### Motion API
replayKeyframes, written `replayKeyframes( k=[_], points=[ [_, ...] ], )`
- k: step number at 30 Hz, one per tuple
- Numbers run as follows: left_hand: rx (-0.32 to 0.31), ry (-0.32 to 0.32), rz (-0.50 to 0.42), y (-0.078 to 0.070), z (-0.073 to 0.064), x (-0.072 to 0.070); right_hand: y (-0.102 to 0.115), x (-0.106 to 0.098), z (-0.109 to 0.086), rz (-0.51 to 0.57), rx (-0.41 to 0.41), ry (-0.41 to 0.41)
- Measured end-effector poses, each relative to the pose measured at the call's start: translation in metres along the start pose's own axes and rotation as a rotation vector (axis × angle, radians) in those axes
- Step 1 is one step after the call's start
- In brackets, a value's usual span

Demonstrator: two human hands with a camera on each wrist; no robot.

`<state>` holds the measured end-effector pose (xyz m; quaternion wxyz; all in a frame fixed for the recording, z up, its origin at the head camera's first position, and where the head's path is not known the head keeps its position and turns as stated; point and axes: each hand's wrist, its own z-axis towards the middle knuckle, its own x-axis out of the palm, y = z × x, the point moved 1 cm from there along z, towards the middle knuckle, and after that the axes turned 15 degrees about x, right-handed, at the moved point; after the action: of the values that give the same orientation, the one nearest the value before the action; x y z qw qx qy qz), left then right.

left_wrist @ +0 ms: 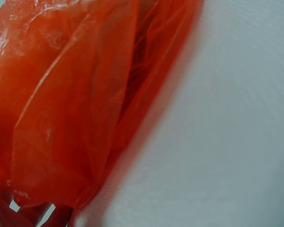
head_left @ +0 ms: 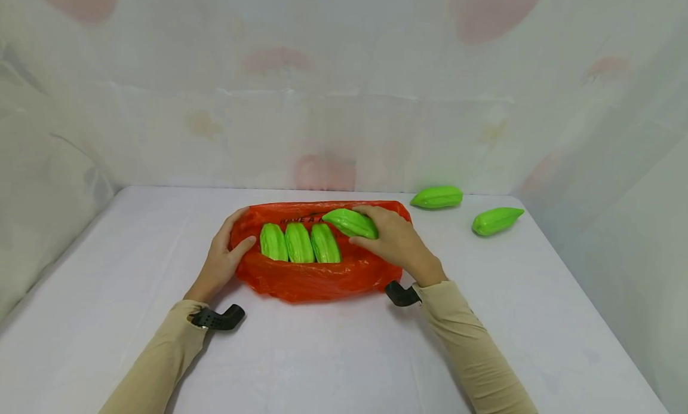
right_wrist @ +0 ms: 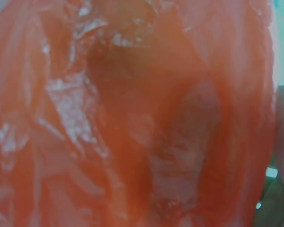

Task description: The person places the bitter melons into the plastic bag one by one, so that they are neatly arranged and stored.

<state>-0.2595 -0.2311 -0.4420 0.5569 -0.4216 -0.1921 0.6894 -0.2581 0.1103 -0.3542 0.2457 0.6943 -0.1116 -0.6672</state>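
Observation:
A red plastic bag (head_left: 317, 282) lies with its mouth spread wide in the middle of the table. Three green star fruits (head_left: 299, 244) stand side by side in its left and middle part. At the bag's left end my left hand (head_left: 221, 257) grips the rim, thumb on the inner side and fingers outside. My right hand (head_left: 400, 242) holds another green star fruit (head_left: 350, 223) between thumb and fingers over the right part of the opening, its pointed end to the left. Red film (left_wrist: 66, 104) fills much of the left wrist view and nearly all of the right.
Two more star fruits lie on the white table (head_left: 333, 354) to the right of the bag: one near the back edge (head_left: 437, 197), one closer to the right edge (head_left: 497, 221). A pale patterned curtain (head_left: 387, 127) hangs behind the table.

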Motion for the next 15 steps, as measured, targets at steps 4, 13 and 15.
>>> replayKeyframes(
  k=[4, 13, 15],
  points=[
    [-0.003, -0.003, -0.004, -0.0001, 0.0002, -0.0001, 0.0005, 0.0010, 0.0000, -0.029, 0.031, 0.020],
    [-0.015, -0.002, -0.008, 0.0000, 0.0007, -0.0003, 0.0012, 0.0054, -0.0001, -0.061, 0.089, 0.064],
    [-0.013, -0.003, -0.009, -0.0002, 0.0006, -0.0003, 0.0009, 0.0067, -0.0002, -0.059, 0.104, 0.073]
  ],
)
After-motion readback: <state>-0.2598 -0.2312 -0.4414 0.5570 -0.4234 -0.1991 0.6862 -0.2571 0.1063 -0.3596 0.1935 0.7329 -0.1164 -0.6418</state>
